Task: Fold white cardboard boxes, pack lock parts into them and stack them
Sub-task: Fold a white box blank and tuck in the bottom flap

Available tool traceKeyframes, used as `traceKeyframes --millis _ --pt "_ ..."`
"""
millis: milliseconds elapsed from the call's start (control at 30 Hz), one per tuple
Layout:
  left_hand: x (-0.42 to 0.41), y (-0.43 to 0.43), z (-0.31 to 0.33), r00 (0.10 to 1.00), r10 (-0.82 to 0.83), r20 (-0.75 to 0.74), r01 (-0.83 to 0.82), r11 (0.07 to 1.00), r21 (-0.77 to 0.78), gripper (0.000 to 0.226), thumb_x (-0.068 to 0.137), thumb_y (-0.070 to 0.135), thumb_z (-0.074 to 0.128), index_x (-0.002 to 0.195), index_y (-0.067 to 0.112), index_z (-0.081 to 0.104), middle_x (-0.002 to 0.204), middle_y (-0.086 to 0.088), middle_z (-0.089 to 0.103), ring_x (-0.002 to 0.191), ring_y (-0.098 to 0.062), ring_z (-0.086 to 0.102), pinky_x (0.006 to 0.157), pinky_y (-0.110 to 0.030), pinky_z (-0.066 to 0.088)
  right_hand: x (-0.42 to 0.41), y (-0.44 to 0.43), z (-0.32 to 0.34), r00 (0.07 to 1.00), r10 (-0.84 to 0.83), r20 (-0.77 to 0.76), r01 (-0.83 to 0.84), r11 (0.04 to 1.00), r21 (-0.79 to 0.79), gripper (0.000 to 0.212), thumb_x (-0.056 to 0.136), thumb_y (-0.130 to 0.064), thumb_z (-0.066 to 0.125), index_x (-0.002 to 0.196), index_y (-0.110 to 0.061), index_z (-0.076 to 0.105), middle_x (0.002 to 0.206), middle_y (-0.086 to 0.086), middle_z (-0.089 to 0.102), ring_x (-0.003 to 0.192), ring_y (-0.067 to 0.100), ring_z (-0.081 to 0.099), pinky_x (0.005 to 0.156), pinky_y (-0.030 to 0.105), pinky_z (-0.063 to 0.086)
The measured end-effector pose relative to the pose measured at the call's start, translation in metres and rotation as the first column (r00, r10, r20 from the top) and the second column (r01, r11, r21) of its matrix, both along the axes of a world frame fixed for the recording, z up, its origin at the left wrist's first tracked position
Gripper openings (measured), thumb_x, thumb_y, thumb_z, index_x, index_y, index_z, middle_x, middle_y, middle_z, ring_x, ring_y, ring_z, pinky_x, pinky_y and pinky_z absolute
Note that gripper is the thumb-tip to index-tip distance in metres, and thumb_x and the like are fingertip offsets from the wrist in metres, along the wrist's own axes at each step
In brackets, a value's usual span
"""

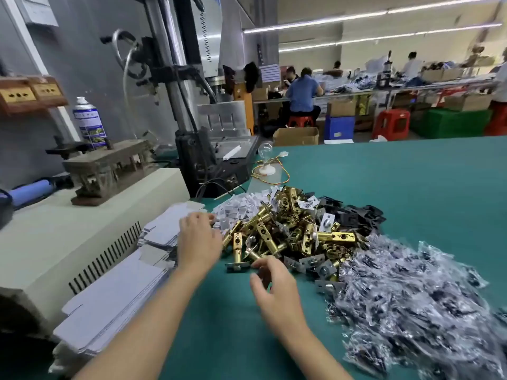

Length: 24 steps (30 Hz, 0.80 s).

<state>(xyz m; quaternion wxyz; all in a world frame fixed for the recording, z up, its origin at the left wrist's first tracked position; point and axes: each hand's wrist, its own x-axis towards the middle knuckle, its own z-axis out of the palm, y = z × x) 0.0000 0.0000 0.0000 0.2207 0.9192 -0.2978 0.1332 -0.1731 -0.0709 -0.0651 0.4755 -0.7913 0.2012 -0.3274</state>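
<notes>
A heap of brass latch parts lies mid-table on the green table. Stacks of flat white cardboard box blanks sit at the left, with more flat blanks farther back. My left hand hovers over the near edge of the far blanks and the latch heap, fingers loosely bent, holding nothing. My right hand reaches toward a latch at the heap's front edge, fingers spread and curved, gripping nothing.
Small white paper slips lie behind the latches, black plates to the right, and clear bags of small parts at the near right. A beige machine housing and a press stand left. People work at benches far behind.
</notes>
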Motion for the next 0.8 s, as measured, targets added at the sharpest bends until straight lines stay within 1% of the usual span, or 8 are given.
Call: traceKeyframes --millis 100,233,300,367,433,600,700,800 --pt "0.043 0.002 0.002 0.982 0.123 0.141 -0.154 0.959 0.238 0.043 0.104 0.025 0.051 0.145 0.01 0.051 0.149 -0.015 0.049 0.137 -0.033 0.04 0.113 -0.045 0.037 0.006 0.0 -0.019 1.0 0.01 -0.018 -0.01 1.0 -0.026 0.013 0.093 -0.028 0.06 0.097 -0.04 0.057 0.087 -0.013 0.058 0.076 0.013 0.057 0.067 0.025 0.049" --pt "0.075 0.001 0.006 0.977 0.204 0.066 -0.211 0.854 0.475 0.048 0.11 0.029 0.041 0.153 0.01 0.034 0.158 -0.019 0.038 0.148 -0.037 0.031 0.116 -0.05 0.032 0.005 -0.003 -0.032 0.999 -0.022 0.026 0.023 0.999 -0.048 0.01 0.089 -0.036 0.056 0.096 -0.043 0.056 0.092 -0.016 0.059 0.081 0.012 0.059 0.064 0.018 0.046" --pt "0.081 0.002 0.006 0.978 0.205 0.049 -0.199 0.824 0.53 0.044 0.109 0.022 0.039 0.152 0.01 0.035 0.152 -0.02 0.046 0.141 -0.038 0.042 0.106 -0.045 0.041 0.005 -0.006 -0.029 0.998 -0.031 0.048 0.033 0.999 -0.037 0.01 0.089 -0.032 0.058 0.093 -0.042 0.057 0.089 -0.015 0.059 0.083 0.012 0.06 0.064 0.016 0.044" --pt "0.085 0.004 0.003 0.981 0.154 0.115 -0.192 0.812 0.552 0.036 0.108 0.016 0.038 0.143 0.01 0.044 0.138 -0.016 0.059 0.126 -0.036 0.056 0.085 -0.038 0.043 0.006 -0.007 -0.028 0.998 -0.018 0.055 0.02 0.999 -0.027 0.012 0.09 -0.029 0.061 0.092 -0.04 0.057 0.086 -0.013 0.059 0.084 0.012 0.06 0.065 0.016 0.044" --pt "0.085 0.005 0.002 0.975 0.081 0.206 -0.185 0.806 0.562 0.03 0.107 0.019 0.042 0.134 0.01 0.052 0.127 -0.012 0.065 0.115 -0.033 0.061 0.075 -0.035 0.04 0.006 -0.006 -0.027 0.998 -0.002 0.068 0.003 1.0 -0.019 0.013 0.09 -0.026 0.063 0.092 -0.038 0.058 0.084 -0.011 0.059 0.083 0.014 0.059 0.065 0.017 0.044" --pt "0.089 0.003 0.009 0.958 0.052 0.282 -0.204 0.814 0.543 0.023 0.102 0.019 0.055 0.124 0.02 0.061 0.117 -0.006 0.068 0.106 -0.03 0.064 0.068 -0.031 0.036 0.004 -0.007 -0.025 0.997 -0.022 0.076 0.02 1.0 0.021 0.007 0.089 -0.03 0.061 0.093 -0.035 0.059 0.084 -0.01 0.059 0.083 0.014 0.059 0.065 0.018 0.044" --pt "0.089 0.002 0.014 0.968 0.061 0.243 -0.181 0.839 0.513 0.022 0.104 0.022 0.056 0.125 0.023 0.063 0.12 -0.006 0.068 0.109 -0.031 0.064 0.072 -0.031 0.038 0.003 -0.009 -0.023 0.995 -0.033 0.097 0.029 0.999 0.045 0.006 0.088 -0.031 0.061 0.093 -0.035 0.06 0.083 -0.01 0.06 0.081 0.013 0.06 0.066 0.018 0.045" --pt "0.089 0.005 0.029 0.977 0.112 0.181 -0.174 0.912 0.371 0.024 0.106 0.023 0.052 0.126 0.023 0.065 0.12 -0.013 0.07 0.108 -0.038 0.064 0.078 -0.036 0.042 0.001 -0.011 -0.021 0.994 -0.036 0.106 0.031 0.998 0.049 0.008 0.089 -0.029 0.062 0.093 -0.035 0.06 0.084 -0.01 0.061 0.081 0.014 0.06 0.07 0.024 0.05"
